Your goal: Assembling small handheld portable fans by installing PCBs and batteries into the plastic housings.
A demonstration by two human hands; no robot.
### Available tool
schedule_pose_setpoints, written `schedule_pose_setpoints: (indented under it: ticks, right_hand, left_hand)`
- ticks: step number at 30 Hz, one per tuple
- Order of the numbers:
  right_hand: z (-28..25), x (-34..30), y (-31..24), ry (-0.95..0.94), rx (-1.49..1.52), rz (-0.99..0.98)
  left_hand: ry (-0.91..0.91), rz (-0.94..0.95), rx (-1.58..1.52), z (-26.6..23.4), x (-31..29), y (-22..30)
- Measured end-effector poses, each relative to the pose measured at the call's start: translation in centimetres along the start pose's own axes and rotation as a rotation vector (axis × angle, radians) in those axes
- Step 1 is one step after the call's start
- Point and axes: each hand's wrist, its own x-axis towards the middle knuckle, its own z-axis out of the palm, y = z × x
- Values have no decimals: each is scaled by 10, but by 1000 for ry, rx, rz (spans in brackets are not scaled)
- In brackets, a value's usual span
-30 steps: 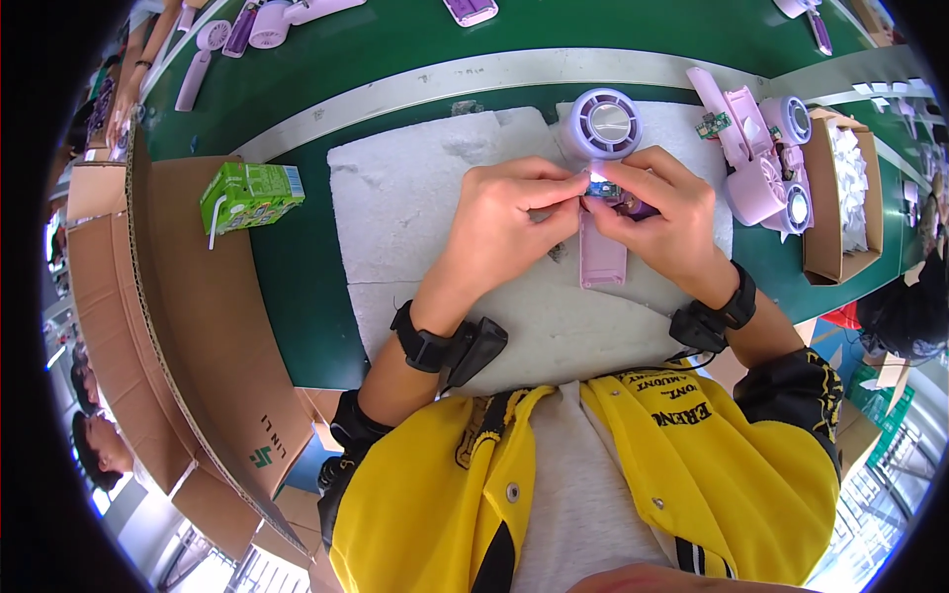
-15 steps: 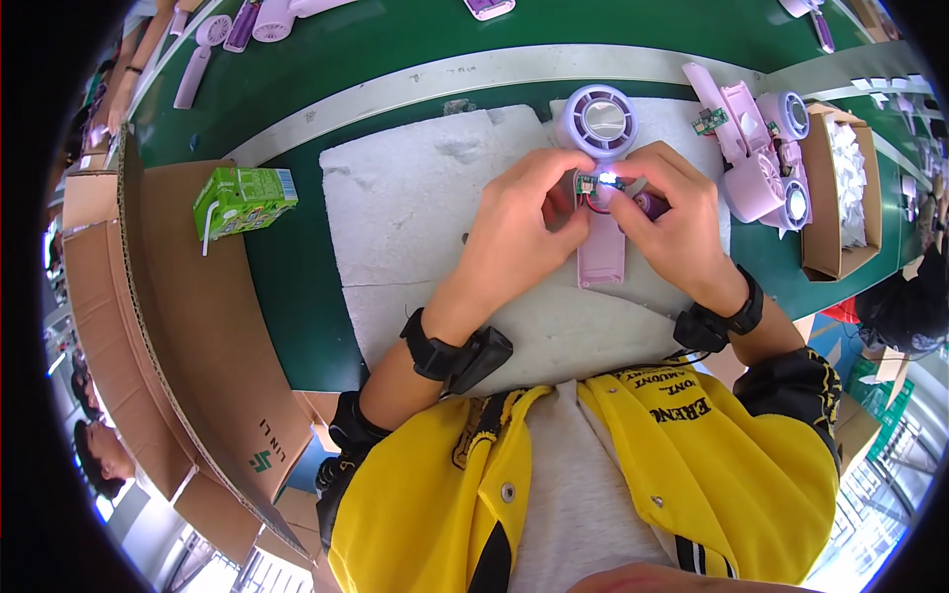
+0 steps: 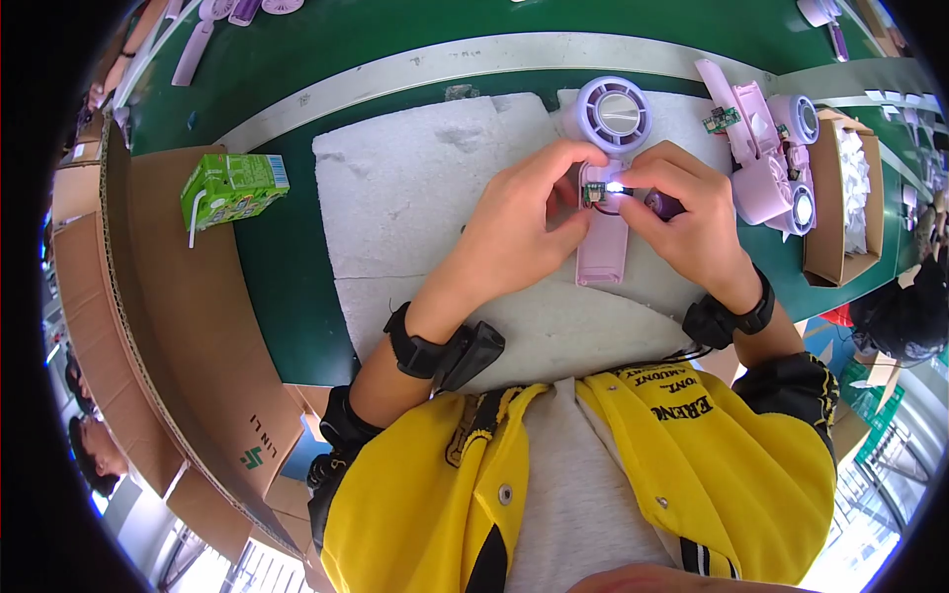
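- Fingers of my left hand [image 3: 519, 227] curved around a wide gap between thumb and forefinger, gripping nothing I could make out; my right hand [image 3: 697, 217] had one thumb and one forefinger drawn close at the lit end of one circuit board [image 3: 595, 193], but I couldn't tell whether they pinched it.
- Far left, I had one large cardboard box [image 3: 203, 326] and one green drink carton [image 3: 237, 188] with one white straw.
- One lilac fan head [image 3: 615, 115] lay on white foam [image 3: 415, 198] above one pale handle shell [image 3: 601, 262]; the circuit board was over that shell, between my two hands.
- One purple cylinder [image 3: 663, 205] was just beside my right fingers.
- Further right were three more round fan heads [image 3: 761, 190], one other green board [image 3: 722, 120] and one smaller box [image 3: 822, 259] of white pieces.
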Motion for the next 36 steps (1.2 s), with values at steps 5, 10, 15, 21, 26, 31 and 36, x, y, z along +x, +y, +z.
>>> schedule_pose_setpoints:
  ticks: [5, 10, 15, 21, 26, 31, 36]
  right_hand:
    - [1, -1, -6, 20, -106, -46]
    - [3, -3, -6, 33, -191, -104]
    - [2, -3, -10, 11, -330, -159]
    - [5, 0, -6, 48, -242, -111]
    - [1, 5, -2, -55, -39, 191]
    - [-20, 18, -14, -418, 208, 474]
    - [-36, 11, -16, -619, 125, 329]
  left_hand:
    - [18, -28, 6, 3, 1, 1]
    - [28, -43, 19, 4, 1, 1]
    - [11, -19, -50, 1, 0, -3]
    - [46, -53, -128, 4, 5, -7]
    - [30, 133, 60, -4, 9, -2]
    - [-7, 100, 89, -5, 5, -4]
    - [-36, 100, 11, -9, 2, 1]
